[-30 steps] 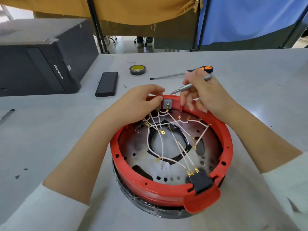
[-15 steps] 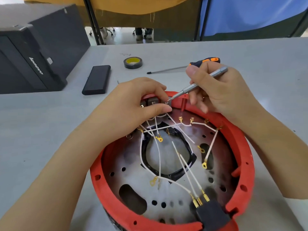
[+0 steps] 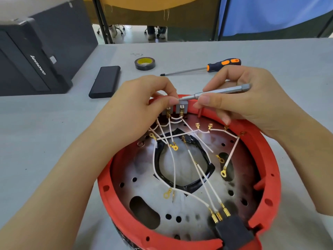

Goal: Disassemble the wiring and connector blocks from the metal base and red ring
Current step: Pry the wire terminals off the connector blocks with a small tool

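Note:
A red ring [image 3: 266, 156] surrounds a perforated metal base [image 3: 239, 179] on the grey table. White wires [image 3: 173, 170] with gold terminals cross the base and run to a black connector block [image 3: 232, 231] at the near rim. Two small grey connector blocks [image 3: 182, 109] sit at the far rim. My left hand [image 3: 137, 109] pinches the top of these grey blocks with thumb and forefinger. My right hand [image 3: 250, 100] holds a slim silver screwdriver [image 3: 221, 91], its tip resting at the top of the right grey block.
An orange-and-black screwdriver [image 3: 203, 68], a roll of black tape [image 3: 145, 63] and a flat black case [image 3: 105, 81] lie on the table beyond the ring. A black computer tower [image 3: 36, 56] stands at the far left. Cloth screens hang behind the table.
The view has come closer and the ring now fills the lower frame. My left hand has settled on the grey blocks, and the silver screwdriver has tilted flatter, its tip on the block's top.

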A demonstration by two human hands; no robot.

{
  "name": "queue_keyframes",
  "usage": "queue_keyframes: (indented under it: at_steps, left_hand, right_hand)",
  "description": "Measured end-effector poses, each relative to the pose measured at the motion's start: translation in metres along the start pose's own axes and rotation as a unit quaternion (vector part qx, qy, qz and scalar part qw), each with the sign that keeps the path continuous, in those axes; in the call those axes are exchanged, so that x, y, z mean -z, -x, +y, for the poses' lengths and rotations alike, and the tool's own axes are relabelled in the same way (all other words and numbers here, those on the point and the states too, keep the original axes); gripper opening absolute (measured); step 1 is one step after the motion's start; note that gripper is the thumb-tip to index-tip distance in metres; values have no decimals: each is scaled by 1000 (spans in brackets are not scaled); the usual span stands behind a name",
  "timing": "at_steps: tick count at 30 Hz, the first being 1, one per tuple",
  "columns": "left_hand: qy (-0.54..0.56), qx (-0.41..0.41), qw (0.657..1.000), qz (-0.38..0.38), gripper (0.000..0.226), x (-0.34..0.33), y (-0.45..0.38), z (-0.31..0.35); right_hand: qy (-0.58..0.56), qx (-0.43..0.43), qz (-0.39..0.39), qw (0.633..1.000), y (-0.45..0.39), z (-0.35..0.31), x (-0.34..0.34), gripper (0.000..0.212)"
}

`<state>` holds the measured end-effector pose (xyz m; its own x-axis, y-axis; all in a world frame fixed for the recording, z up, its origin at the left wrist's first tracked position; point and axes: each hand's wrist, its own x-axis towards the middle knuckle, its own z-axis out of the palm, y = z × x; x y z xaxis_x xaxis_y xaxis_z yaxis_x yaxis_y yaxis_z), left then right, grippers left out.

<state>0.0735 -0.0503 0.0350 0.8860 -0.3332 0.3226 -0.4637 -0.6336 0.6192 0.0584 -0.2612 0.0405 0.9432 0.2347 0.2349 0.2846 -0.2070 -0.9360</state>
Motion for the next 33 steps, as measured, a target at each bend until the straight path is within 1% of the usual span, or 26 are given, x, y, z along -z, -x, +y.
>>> queue_keyframes:
  at_steps: [4, 8, 12, 14, 16, 18, 19, 22, 27, 33]
  left_hand:
    - [-6, 18, 1000, 6, 4, 0, 1, -1]
    - [-3, 21, 1000, -1, 6, 1, 0, -1]
    - [7, 20, 1000, -9, 5, 1, 0, -1]
    - [-1, 17, 1000, -25, 2, 1, 1, -2]
    - [-13, 23, 998, -49, 15, 1, 1, -2]
    - [-41, 34, 996, -65, 31, 0, 0, -4]
    - [-60, 41, 995, -67, 35, -1, -1, -4]
    - [-93, 53, 992, -63, 36, -2, -2, -7]
    - [-106, 47, 991, -63, 36, -2, -2, -7]
    - [-101, 42, 993, -54, 36, -2, -3, -8]
  right_hand:
    - [66, -10, 5, 998, 1, -3, 1, 15]
    - [88, -29, 2, 996, 3, -5, -4, 4]
    - [117, -23, 3, 993, 5, -8, -11, 3]
    - [189, -6, 16, 982, 5, -9, -10, 3]
    - [277, 11, 23, 960, 7, -10, -7, 5]
    - [319, 18, 25, 947, 9, -11, -7, 7]
    - [329, 18, 26, 944, 10, -11, -8, 7]
    - [353, 19, 35, 935, 10, -6, -12, 7]
    - [358, 32, 71, 931, 8, -1, -15, 5]
    - [387, 35, 79, 918, 6, 1, -16, 3]
